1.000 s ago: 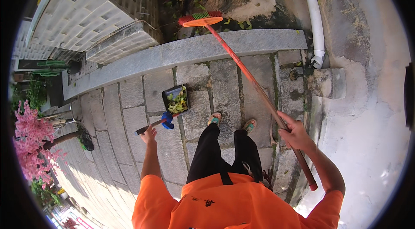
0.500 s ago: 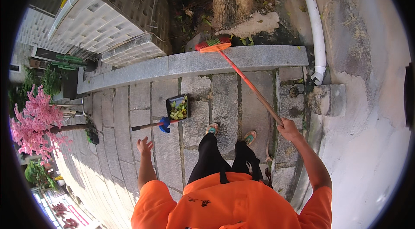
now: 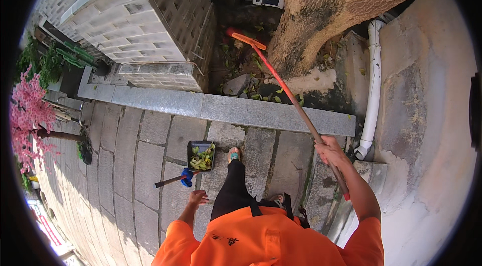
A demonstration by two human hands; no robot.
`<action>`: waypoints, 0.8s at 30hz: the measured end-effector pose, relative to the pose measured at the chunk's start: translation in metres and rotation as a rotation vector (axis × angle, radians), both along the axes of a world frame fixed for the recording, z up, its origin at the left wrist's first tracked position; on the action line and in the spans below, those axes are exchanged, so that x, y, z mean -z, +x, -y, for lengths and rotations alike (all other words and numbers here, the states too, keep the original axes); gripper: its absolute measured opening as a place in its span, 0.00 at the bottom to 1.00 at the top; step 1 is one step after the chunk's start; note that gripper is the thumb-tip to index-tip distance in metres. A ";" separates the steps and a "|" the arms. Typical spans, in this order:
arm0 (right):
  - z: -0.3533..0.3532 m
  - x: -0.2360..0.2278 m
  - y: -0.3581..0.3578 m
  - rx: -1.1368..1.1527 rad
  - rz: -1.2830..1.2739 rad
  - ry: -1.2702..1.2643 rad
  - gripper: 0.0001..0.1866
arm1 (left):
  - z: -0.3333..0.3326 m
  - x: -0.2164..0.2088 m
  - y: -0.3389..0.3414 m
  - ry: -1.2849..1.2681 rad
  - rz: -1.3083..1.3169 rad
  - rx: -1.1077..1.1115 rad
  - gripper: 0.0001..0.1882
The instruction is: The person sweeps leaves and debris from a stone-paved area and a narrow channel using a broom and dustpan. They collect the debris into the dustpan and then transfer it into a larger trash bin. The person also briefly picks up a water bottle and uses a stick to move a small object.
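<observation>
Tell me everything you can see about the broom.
The broom has a long, straight handle, red near the head and brown lower down, ending in a red tip. Its orange, plastic-looking head shows blurred red bristles at one end. The right hand grips the lower handle, which slants over the stone curb; the head is left of the tree trunk.

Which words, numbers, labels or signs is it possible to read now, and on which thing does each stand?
Orange shirt: small dark brush-like marks, too small to read.
Red-and-white panel, lower left edge: too blurred to read.
Broom handle: nothing legible.
I find no readable text elsewhere.
</observation>
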State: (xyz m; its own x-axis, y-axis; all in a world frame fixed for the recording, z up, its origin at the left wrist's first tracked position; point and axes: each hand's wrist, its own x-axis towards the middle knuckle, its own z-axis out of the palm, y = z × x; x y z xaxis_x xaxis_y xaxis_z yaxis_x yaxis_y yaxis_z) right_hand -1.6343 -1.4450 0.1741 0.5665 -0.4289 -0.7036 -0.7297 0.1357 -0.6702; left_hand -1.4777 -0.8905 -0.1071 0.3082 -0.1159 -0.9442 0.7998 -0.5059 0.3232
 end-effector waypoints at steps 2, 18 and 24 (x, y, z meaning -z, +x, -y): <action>0.028 0.007 0.065 -0.050 -0.046 -0.099 0.13 | 0.021 -0.012 0.018 -0.053 0.028 0.043 0.14; 0.236 0.133 0.444 -0.122 -0.291 -0.466 0.11 | 0.053 -0.072 -0.041 0.131 -0.018 -0.664 0.14; 0.284 0.164 0.471 -0.577 -0.598 -0.689 0.15 | 0.119 -0.077 -0.072 0.165 -0.087 -0.686 0.11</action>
State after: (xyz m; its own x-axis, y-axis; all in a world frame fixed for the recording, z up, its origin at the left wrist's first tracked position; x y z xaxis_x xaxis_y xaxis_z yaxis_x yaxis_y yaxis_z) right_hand -1.1632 -1.7286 0.0097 0.4545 -0.6169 -0.6426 -0.7972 -0.6035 0.0155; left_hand -1.5496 -1.0096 -0.0304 0.1832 0.2240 -0.9572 0.9749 0.0842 0.2062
